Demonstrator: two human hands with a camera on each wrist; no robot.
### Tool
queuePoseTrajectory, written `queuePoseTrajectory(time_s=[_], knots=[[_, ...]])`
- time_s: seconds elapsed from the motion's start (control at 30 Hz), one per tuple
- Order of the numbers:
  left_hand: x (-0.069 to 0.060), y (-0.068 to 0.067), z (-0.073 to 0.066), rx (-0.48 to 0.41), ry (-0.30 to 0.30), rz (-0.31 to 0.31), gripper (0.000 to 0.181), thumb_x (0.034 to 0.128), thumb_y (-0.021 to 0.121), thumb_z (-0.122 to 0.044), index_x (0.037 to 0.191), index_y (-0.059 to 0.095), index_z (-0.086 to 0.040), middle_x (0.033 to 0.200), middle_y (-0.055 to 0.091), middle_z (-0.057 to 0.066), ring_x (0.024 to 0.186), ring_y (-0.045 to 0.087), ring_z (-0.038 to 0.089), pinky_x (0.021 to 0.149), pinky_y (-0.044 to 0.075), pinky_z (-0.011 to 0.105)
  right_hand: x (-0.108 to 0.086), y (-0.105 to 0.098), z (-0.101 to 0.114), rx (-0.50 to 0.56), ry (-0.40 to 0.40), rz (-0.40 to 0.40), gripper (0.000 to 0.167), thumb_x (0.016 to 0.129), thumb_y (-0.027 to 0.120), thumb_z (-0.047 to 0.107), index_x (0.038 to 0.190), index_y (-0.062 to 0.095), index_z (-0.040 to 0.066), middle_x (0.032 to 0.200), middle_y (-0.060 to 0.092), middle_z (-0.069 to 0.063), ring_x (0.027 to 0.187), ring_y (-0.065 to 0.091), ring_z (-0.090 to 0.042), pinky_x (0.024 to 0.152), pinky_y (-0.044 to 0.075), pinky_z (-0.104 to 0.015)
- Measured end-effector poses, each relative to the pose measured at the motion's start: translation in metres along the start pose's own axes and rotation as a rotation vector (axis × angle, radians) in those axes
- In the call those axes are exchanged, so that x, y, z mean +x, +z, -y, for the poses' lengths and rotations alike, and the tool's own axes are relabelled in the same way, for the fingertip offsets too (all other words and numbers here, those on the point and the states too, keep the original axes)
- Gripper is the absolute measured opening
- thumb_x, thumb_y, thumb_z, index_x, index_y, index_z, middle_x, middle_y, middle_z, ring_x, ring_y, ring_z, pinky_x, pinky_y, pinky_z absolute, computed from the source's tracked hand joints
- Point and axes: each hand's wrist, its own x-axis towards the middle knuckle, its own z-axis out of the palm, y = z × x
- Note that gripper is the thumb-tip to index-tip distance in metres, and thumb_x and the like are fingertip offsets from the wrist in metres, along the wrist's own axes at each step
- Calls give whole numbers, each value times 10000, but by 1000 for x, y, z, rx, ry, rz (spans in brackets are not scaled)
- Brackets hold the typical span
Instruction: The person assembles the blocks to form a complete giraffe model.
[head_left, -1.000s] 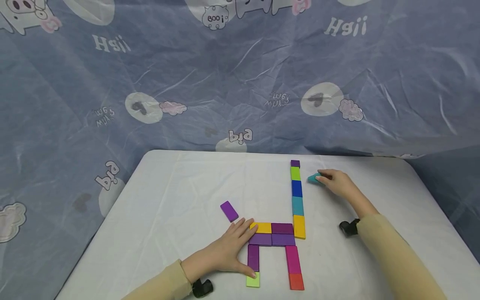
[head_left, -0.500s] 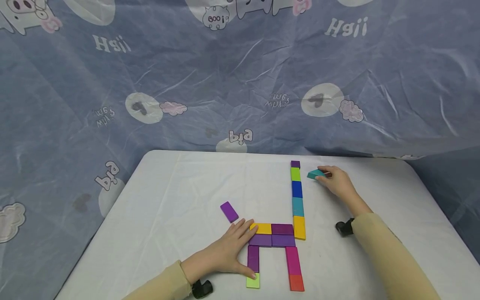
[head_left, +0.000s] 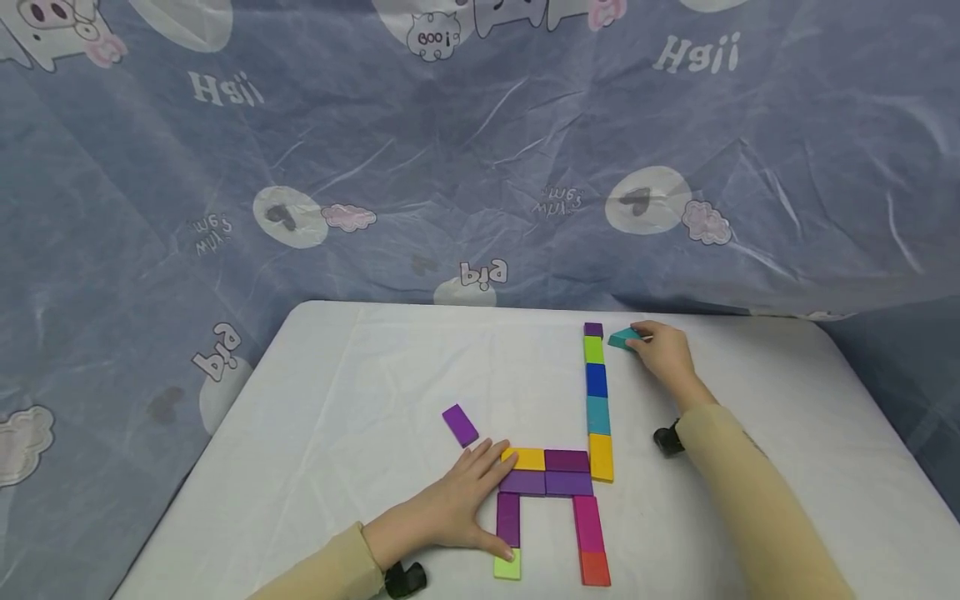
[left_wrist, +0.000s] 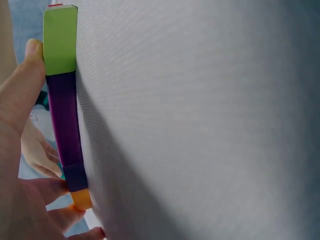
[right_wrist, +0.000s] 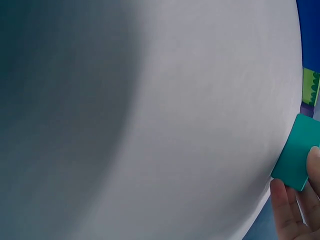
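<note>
My left hand [head_left: 453, 506] lies with spread fingers at the left side of a flat figure of coloured blocks. Its thumb touches the lime block [head_left: 507, 567] at the bottom left, below an upright purple block [left_wrist: 64, 120]. Its fingertips reach the yellow block [head_left: 525, 459] of the crossbar. My right hand [head_left: 666, 354] pinches a teal block [right_wrist: 296, 152] by its right end, just right of the column's top. That column runs from a small purple block [head_left: 593, 329] through lime, blue [head_left: 596, 380] and light teal [head_left: 597, 415] to a yellow block [head_left: 602, 457].
A single purple block [head_left: 461, 425] lies askew above my left fingertips. Pink [head_left: 588, 523] and red [head_left: 596, 568] blocks form the figure's lower right leg. A white cloth [head_left: 360, 392] covers the table, and a printed blue-grey sheet [head_left: 480, 150] hangs behind it.
My right hand has moved slightly left and farther away with the teal block, up beside the column's top. The left hand has stayed where it was.
</note>
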Motion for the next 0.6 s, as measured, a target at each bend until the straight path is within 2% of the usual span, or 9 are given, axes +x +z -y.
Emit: queuePoseTrajectory(time_s=[0.2, 0.37, 0.6], knots=[[-1, -1, -1, -7, -4, 4, 1154, 707, 773, -653, 1581, 211, -152, 1664, 121, 73, 1532, 102, 337, 1206, 188, 579, 7, 7, 5, -6, 14, -11, 400, 989, 585, 141, 1348, 557, -32, 1297, 605, -261, 1144, 584, -421, 987, 480, -545], [-1, -2, -1, -10, -1, 2, 1150, 708, 773, -650, 1580, 216, -151, 1663, 128, 78, 1532, 103, 340, 1209, 184, 574, 10, 8, 7, 3, 34, -18, 396, 989, 578, 125, 1353, 556, -29, 1334, 586, -253, 1234, 535, -427, 1057, 429, -554], [0, -1, 0, -5, 4, 1, 1155, 706, 773, -653, 1582, 211, -152, 1663, 125, 82, 1529, 109, 347, 1206, 189, 578, 13, 11, 10, 9, 54, -33, 393, 984, 583, 110, 1351, 560, -30, 1332, 584, -260, 1253, 524, -429, 1054, 431, -555]])
